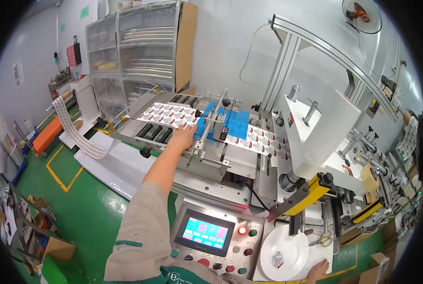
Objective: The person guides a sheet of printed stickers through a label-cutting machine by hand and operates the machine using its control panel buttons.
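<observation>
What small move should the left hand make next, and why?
Perhaps the left hand should gently smooth the printed label strip: its fingers are at the strip's near edge, close to the blue panel, and the strip shows again beyond that panel.

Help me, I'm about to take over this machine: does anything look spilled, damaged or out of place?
Nothing looks plainly spilled or damaged. The one oddity is a small printed piece lying off-centre in the white dish beside the control panel, apart from the printed strip under the left hand; it may be deliberate.
</observation>
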A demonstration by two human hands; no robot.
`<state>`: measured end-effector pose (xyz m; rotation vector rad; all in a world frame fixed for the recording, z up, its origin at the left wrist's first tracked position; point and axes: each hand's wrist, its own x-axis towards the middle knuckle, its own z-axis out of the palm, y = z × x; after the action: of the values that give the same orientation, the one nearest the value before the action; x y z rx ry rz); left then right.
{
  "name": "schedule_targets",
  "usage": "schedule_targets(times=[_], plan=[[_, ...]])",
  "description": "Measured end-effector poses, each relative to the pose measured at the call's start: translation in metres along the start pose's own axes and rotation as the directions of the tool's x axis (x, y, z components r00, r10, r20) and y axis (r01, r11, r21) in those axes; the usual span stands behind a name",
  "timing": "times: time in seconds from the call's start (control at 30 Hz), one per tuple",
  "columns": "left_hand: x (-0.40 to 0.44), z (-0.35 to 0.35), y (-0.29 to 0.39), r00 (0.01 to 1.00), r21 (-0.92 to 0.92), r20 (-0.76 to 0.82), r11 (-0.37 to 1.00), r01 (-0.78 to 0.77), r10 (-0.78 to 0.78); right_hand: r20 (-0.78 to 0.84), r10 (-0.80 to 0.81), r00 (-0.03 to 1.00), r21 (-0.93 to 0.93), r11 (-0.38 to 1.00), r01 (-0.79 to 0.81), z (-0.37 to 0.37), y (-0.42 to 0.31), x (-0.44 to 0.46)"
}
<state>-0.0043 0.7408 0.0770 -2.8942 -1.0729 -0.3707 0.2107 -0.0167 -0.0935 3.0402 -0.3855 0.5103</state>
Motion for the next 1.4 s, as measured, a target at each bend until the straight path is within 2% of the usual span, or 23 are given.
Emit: schedule_targets(times=[0.03, 0.17, 0.33, 0.43, 0.47, 0.53, 0.57, 0.6, 0.87, 0.93, 1.03, 1.07, 1.13, 1.17, 1.23, 1.27, 1.4], plan=[[0.0, 0.001, -0.001, 1.0, -0.009, -0.014, 1.0, -0.009, 0.009, -0.048, -0.033, 0.998, 0.013, 0.999, 0.033, 0.007, 0.003, 0.002], [0.002, 0.006, -0.001, 1.0, 0.005, -0.018, 1.0, -0.001, 0.001, -0.065, -0.039, 0.997, 0.011, 0.999, 0.039, 0.011, 0.005, 0.004], [-0.001, -0.002, -0.001, 1.0, 0.009, -0.018, 1.0, -0.006, 0.006, -0.041, -0.031, 0.999, 0.031, 0.999, 0.032, 0.014, 0.011, 0.008], [0.001, 0.005, -0.003, 0.998, 0.026, -0.053, 1.0, -0.018, 0.02, -0.027, -0.007, 1.0, 0.014, 1.0, 0.008, 0.005, 0.004, 0.002], [0.001, 0.009, -0.004, 0.995, 0.045, -0.089, 0.999, -0.028, 0.032, -0.074, -0.007, 0.997, -0.017, 1.0, 0.006, 0.019, 0.006, 0.007], [0.001, 0.004, -0.001, 1.0, 0.008, -0.028, 1.0, 0.0, 0.0, -0.073, -0.012, 0.997, -0.017, 1.0, 0.011, 0.031, 0.011, 0.01], [-0.001, 0.009, -0.002, 0.995, 0.027, -0.096, 0.999, -0.021, 0.024, -0.068, -0.028, 0.997, -0.025, 0.999, 0.027, 0.031, 0.012, 0.01], [0.002, 0.009, -0.002, 0.999, 0.031, -0.03, 0.999, -0.012, 0.013, -0.077, -0.015, 0.997, -0.03, 0.999, 0.013, 0.032, 0.012, 0.01], [0.004, 0.007, -0.004, 1.0, 0.026, -0.031, 1.0, -0.003, 0.004, -0.126, -0.038, 0.991, -0.02, 0.999, 0.036, 0.023, 0.011, 0.009], [0.003, 0.007, -0.003, 1.0, 0.027, -0.029, 1.0, -0.006, 0.007, -0.069, -0.01, 0.998, -0.007, 1.0, 0.01, 0.014, 0.006, 0.005], [0.005, 0.015, -0.005, 0.998, 0.014, -0.056, 1.0, -0.014, 0.014, -0.082, -0.023, 0.996, 0.01, 1.0, 0.024, 0.014, 0.006, 0.002], [0.004, 0.014, -0.004, 0.998, 0.063, -0.063, 0.998, -0.017, 0.021, -0.074, -0.042, 0.996, -0.014, 0.999, 0.041, 0.014, 0.007, 0.003], [0.004, 0.009, -0.004, 1.0, 0.054, -0.013, 0.998, -0.013, 0.014, -0.07, -0.007, 0.998, 0.001, 1.0, 0.007, 0.015, 0.006, 0.004], [0.004, 0.009, -0.004, 0.999, 0.037, -0.041, 0.999, -0.009, 0.011, -0.091, -0.045, 0.995, -0.014, 0.999, 0.044, 0.012, 0.006, 0.004], [0.004, 0.008, -0.005, 0.999, 0.012, -0.032, 1.0, -0.008, 0.008, -0.05, -0.004, 0.999, 0.014, 1.0, 0.005, 0.007, 0.006, 0.003], [0.002, 0.004, -0.004, 1.0, 0.005, -0.021, 1.0, -0.006, 0.006, -0.082, -0.043, 0.996, -0.007, 0.999, 0.042, 0.007, 0.007, 0.003], [0.002, 0.007, -0.004, 0.999, 0.001, -0.033, 1.0, -0.016, 0.016, -0.035, -0.022, 0.999, -0.012, 1.0, 0.022, 0.006, 0.004, 0.001]])
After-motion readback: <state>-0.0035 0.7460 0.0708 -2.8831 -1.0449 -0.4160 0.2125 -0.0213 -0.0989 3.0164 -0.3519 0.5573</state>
